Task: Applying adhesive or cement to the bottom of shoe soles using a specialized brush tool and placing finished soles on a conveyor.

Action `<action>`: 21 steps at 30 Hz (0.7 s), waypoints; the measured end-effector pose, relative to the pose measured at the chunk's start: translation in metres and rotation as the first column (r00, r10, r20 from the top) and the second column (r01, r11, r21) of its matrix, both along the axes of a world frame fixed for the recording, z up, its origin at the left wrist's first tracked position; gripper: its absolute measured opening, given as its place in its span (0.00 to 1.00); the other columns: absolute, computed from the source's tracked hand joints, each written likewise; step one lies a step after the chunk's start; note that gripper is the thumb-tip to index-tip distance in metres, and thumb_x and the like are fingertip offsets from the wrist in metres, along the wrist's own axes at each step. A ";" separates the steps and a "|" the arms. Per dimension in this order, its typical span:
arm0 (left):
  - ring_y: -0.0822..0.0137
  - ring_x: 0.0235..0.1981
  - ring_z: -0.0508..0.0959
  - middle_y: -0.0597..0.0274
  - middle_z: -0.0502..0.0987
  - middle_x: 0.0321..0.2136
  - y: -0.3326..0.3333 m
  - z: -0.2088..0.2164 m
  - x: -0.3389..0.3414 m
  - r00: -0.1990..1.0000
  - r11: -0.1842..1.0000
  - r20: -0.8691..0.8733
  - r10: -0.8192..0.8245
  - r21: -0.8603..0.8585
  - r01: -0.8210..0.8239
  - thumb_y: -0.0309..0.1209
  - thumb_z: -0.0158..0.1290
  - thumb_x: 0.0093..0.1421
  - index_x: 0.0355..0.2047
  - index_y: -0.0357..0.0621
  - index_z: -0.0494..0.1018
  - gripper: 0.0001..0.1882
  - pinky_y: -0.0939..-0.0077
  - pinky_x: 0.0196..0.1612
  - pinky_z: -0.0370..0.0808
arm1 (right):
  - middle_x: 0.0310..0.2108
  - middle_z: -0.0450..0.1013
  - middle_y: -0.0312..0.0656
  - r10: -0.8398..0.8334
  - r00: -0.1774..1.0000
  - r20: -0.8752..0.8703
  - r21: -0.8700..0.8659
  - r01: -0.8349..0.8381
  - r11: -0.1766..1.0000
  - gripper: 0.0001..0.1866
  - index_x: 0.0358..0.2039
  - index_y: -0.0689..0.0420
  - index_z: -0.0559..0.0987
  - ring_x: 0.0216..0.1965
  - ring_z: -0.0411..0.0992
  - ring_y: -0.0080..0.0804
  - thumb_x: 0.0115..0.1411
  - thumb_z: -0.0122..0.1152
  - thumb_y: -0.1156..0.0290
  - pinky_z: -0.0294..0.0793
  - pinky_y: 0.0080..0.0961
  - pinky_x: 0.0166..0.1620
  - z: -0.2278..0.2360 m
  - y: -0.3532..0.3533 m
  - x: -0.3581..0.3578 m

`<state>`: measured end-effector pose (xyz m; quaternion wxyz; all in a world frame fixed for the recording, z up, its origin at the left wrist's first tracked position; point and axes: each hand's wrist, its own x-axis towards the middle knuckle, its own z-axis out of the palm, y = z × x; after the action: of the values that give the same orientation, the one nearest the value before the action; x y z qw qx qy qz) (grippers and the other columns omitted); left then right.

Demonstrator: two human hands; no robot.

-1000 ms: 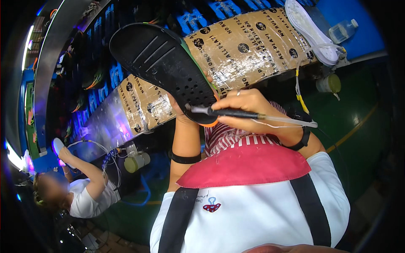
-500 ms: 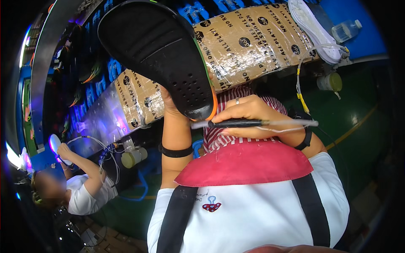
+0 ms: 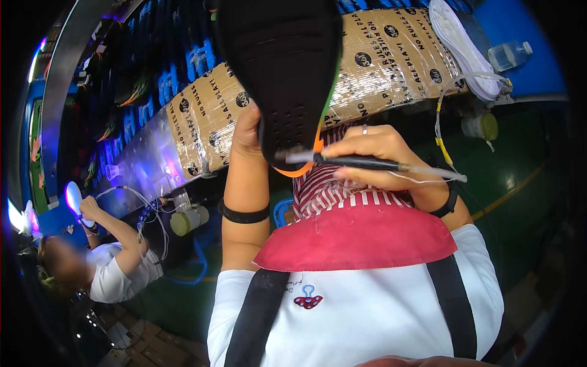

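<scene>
Head view: left grip (image 3: 246, 137) grasping a black sole (image 3: 287, 79), right grip (image 3: 373, 147) grasping a brush (image 3: 361, 162).
It looks light, bendy; best held by its edges.

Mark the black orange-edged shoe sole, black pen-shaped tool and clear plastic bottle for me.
Black orange-edged shoe sole (image 3: 285, 73): head view, middle of its face.
Black pen-shaped tool (image 3: 365, 162): head view, on the handle.
Clear plastic bottle (image 3: 509, 56): head view, side wall.
</scene>
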<state>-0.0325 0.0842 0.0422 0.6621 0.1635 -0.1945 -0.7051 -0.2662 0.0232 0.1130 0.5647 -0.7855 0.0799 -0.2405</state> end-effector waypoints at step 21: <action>0.74 0.37 0.75 0.59 0.77 0.38 -0.021 0.036 0.000 0.704 0.876 0.522 -0.481 0.303 0.374 0.37 0.48 0.61 0.48 0.33 0.70 0.20 0.81 0.42 0.72 | 0.23 0.71 0.43 0.306 0.952 -0.003 -0.044 -0.306 0.951 0.15 0.38 0.59 0.78 0.23 0.70 0.38 0.47 0.66 0.73 0.69 0.27 0.27 -0.015 -0.005 -0.002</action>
<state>-0.0321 0.0633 0.0778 0.3705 0.3787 -0.3577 -0.7690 -0.2684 0.0180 0.0978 0.5777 -0.8002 -0.0493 -0.1534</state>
